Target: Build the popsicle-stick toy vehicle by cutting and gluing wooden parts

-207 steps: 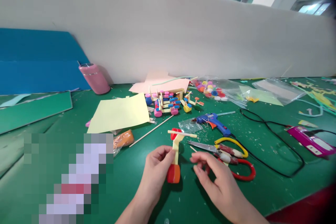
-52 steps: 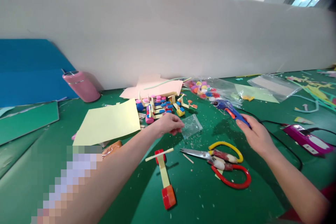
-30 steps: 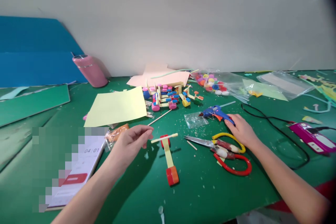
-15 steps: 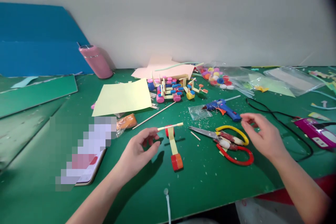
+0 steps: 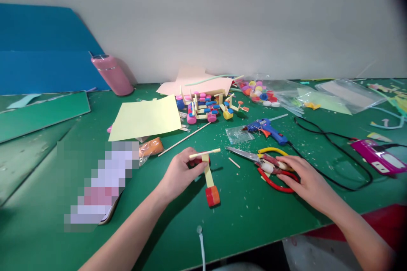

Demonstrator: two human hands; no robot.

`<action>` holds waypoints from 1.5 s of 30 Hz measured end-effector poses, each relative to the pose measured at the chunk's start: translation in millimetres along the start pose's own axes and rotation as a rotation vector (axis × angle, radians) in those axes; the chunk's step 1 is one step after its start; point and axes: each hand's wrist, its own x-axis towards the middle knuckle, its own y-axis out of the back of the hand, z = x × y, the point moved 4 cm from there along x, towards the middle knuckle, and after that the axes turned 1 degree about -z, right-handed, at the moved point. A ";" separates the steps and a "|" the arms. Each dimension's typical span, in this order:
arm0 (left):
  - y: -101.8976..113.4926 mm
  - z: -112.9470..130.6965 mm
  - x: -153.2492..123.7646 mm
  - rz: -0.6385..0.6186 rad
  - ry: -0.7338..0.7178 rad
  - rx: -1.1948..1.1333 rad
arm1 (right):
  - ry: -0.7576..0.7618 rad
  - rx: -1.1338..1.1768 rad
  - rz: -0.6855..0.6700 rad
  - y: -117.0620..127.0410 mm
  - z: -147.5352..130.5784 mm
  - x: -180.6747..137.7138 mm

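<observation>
The person's left hand [image 5: 181, 173] is clamped on the far end of a small toy [image 5: 209, 180], the thumb on its pale yellow strip and the fingers curled round behind the red piece there. The toy is near the middle of the green surface [image 5: 248, 228], its red and orange block towards the near side and a pale stick [image 5: 205, 153] lying crosswise at its far end. To the right, the right hand [image 5: 310, 182] is at the handles of the scissors [image 5: 266, 166], fingers at the yellow loop and thumb at the red one; how firmly it grips cannot be told. The scissors lie flat, blades pointing left towards the toy, with a short stick [image 5: 234, 162] between the two. Beyond the scissors rest a blue glue gun [image 5: 267, 130] and a small clear bag [image 5: 237, 135] by its nozzle. A cluster of colourful little toys [image 5: 203, 110] stands farther off, beside a yellow sheet [image 5: 146, 117] on the left. A long thin stick [image 5: 184, 139] slants across the surface just beyond the left hand, and a phone [image 5: 108, 186], mostly pixelated, lies at left.
</observation>
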 end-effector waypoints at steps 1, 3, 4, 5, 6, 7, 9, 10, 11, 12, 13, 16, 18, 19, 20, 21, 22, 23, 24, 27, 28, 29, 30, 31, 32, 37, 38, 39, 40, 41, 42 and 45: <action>0.2 1.0 -1.2 0.022 -0.008 0.017 | 0.004 -0.008 0.012 1.6 0.2 2.1; 1.2 2.1 -4.4 0.083 -0.017 0.058 | 0.003 -0.023 0.064 6.2 -2.4 5.6; 1.8 2.2 -6.3 0.123 -0.019 0.082 | -0.005 -0.020 0.108 9.2 -6.2 6.9; 2.4 2.1 -8.2 0.167 -0.021 0.107 | -0.016 -0.008 0.161 12.2 -12.2 8.0; 2.9 1.9 -10.3 0.213 -0.023 0.133 | -0.025 0.018 0.214 14.8 -20.8 8.7; 3.2 1.7 -12.4 0.258 -0.027 0.160 | -0.030 0.060 0.269 16.5 -31.7 9.3; 3.3 1.6 -17.1 0.342 -0.036 0.212 | 0.015 0.159 0.298 13.4 -60.9 10.8; 3.0 1.8 -19.6 0.376 -0.038 0.233 | 0.051 0.205 0.288 9.2 -77.4 11.6; 2.6 2.3 -22.2 0.407 -0.043 0.257 | 0.091 0.233 0.255 2.9 -93.9 12.7; 2.2 3.4 -24.9 0.437 -0.053 0.292 | 0.130 0.256 0.182 -5.6 -109.6 14.2; 1.8 4.9 -27.7 0.467 -0.067 0.339 | 0.164 0.274 0.116 -14.2 -123.5 15.6; 0.4 10.6 -36.1 0.544 -0.108 0.524 | 0.195 0.262 0.020 -34.9 -148.3 21.4; -0.2 12.8 -40.9 0.571 -0.112 0.617 | 0.196 0.241 0.027 -41.5 -152.7 27.3; -0.1 13.4 -42.8 0.579 -0.111 0.643 | 0.201 0.236 0.031 -42.9 -152.7 30.6; 0.0 13.8 -44.4 0.581 -0.112 0.659 | 0.213 0.236 0.033 -43.4 -152.1 33.9; 0.3 13.9 -45.8 0.581 -0.116 0.666 | 0.227 0.239 0.031 -43.3 -151.1 37.0; 0.6 13.8 -46.9 0.578 -0.124 0.666 | 0.243 0.245 0.028 -42.6 -150.1 39.8; 1.1 13.6 -48.0 0.576 -0.134 0.661 | 0.255 0.251 0.025 -41.8 -149.0 41.9; 1.8 13.0 -49.3 0.573 -0.143 0.654 | 0.263 0.258 0.023 -41.0 -147.9 43.5; 4.8 8.7 -54.4 0.541 -0.164 0.641 | 0.263 0.270 0.012 -39.3 -144.1 44.7; 6.5 6.3 -56.6 0.522 -0.167 0.634 | 0.260 0.279 0.012 -38.3 -142.5 44.3; 9.2 3.6 -58.7 0.504 -0.165 0.624 | 0.258 0.298 0.017 -36.5 -140.5 44.0; 12.9 0.8 -60.5 0.491 -0.160 0.608 | 0.253 0.327 0.030 -33.7 -138.2 44.1; 18.1 -1.6 -61.6 0.499 -0.150 0.584 | 0.241 0.362 0.047 -30.0 -135.4 45.0; 24.3 -4.0 -61.4 0.512 -0.128 0.551 | 0.224 0.398 0.073 -25.2 -132.3 46.9; 52.2 -10.2 -37.4 0.632 0.090 0.331 | 0.164 0.456 0.195 0.1 -124.0 73.3; 54.3 -9.9 -31.0 0.664 0.111 0.309 | 0.163 0.454 0.207 2.9 -124.0 80.0; 55.1 -9.6 -25.4 0.696 0.120 0.309 | 0.160 0.453 0.218 4.4 -123.8 86.3; 54.5 -9.8 -21.0 0.720 0.116 0.324 | 0.155 0.456 0.234 4.7 -123.2 91.5; 53.3 -10.5 -18.1 0.741 0.099 0.353 | 0.150 0.460 0.252 3.9 -122.1 95.4; 51.7 -12.4 -16.5 0.752 0.075 0.388 | 0.146 0.464 0.269 1.9 -120.5 97.8; 48.7 -24.0 -17.1 0.738 0.001 0.478 | 0.169 0.473 0.291 -8.2 -115.4 97.9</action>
